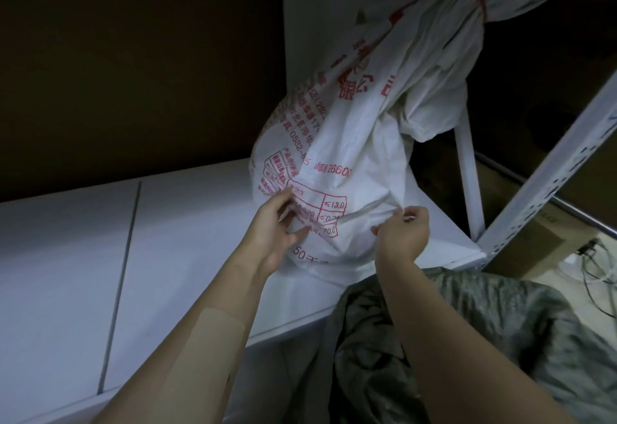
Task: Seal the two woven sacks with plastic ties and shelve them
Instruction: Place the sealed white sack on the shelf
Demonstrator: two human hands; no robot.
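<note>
Currently settling the woven sack [350,143] on the shelf [167,240]: slide-off risk.
The left hand [277,223] and right hand [400,233] are each pinching the sack's lower cloth. The sack is leaning near the shelf's front corner, so tugging loose cloth is probably risking tipping it off.

Dim, bluish light leaves the space behind the white sack [350,143] nearly black, with wide-angle bending toward the edges.
</note>
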